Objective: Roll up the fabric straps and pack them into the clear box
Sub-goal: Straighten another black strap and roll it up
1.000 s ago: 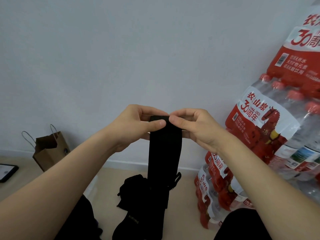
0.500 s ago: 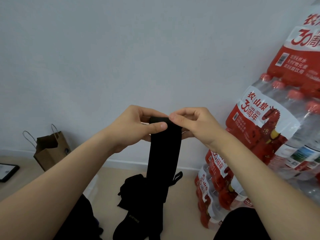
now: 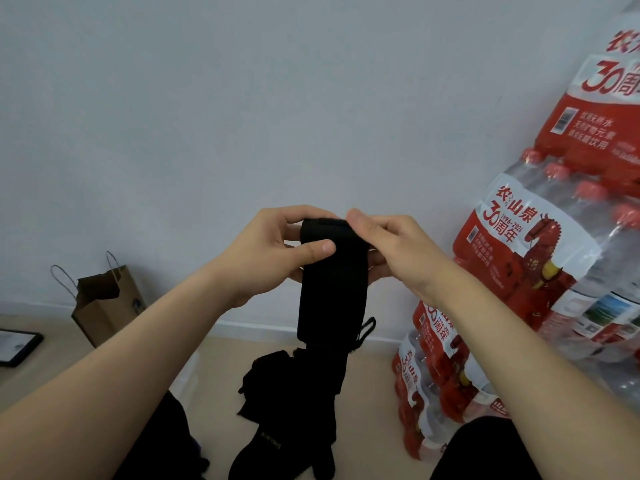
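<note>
Fabric strap [image 3: 332, 289], black, hangs mid-air, its rolled top pinched by left hand [image 3: 263, 251] and right hand [image 3: 391, 247]; more black straps [image 3: 277, 386] lie on the floor [image 3: 369, 410] below. Brown paper bag [image 3: 107, 306] stands beside the wall [image 3: 242, 98], contents hidden.

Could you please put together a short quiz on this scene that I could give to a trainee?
1. True or false: the left hand and the right hand both hold the upper end of the black strap, and the rest of it hangs down.
2. What stands on the floor by the wall, to the person's left? A) a brown paper bag B) a blue bucket C) a green stool
3. Fill in: the stacked packs of bottled water have ____ caps.
Key: 1 true; 2 A; 3 red.
</note>
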Tool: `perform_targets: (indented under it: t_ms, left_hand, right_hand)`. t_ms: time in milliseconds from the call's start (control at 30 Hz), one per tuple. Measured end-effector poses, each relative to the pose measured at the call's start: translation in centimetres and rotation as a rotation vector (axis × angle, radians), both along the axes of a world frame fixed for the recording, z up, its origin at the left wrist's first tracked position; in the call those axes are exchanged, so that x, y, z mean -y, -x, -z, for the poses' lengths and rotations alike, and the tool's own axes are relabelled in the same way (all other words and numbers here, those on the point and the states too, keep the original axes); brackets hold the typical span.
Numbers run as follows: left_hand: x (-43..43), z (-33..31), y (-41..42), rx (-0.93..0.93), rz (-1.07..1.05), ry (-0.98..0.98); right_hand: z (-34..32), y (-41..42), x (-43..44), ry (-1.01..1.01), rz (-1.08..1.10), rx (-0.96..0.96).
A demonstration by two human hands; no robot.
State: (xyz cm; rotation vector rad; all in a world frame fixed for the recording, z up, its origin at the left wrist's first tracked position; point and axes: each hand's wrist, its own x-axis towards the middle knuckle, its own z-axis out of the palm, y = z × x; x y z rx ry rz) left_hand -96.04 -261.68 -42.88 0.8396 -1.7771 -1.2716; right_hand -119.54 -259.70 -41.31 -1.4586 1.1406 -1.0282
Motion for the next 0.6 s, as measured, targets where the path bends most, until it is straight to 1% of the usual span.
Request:
perform_targets:
  t_ms: [67,167,233,333,433,533,600]
  left_hand:
    - [-0.1,-0.1,0.0,-0.012,-0.011,0.007]
    - [-0.3,-0.3,0.1,-0.005,0.066,-0.107]
    - [-0.2,-0.4,0.1,0.037,0.09,-0.141]
    - [-0.2,-0.6,-0.1,-0.009,0.041,-0.088]
    - [-0.1,-0.6,-0.5,-0.098,0.012,-0.019]
    - [-0.1,-0.7,-0.9,-0.102,-0.023,0.037]
    - [-0.2,-0.8,-0.9,-0.09,-0.009,-0.001]
  right_hand:
    - [-0.2,-0.2,-0.1,0.037,0.02,0.017]
    - [-0.5,-0.5,-0.2,0.089,0.029,0.131]
    - [-0.5,-0.5,-0.1,0.109,0.026,0.143]
    - [-0.4,-0.6,0.0,0.143,0.037,0.106]
    - [-0.4,-1.0,0.1,0.135,0.065,0.139]
    - [-0.6,-1.3,0.2,0.117,0.07,0.103]
    - [-0.4,-1.4,0.2,0.142,0.051,0.091]
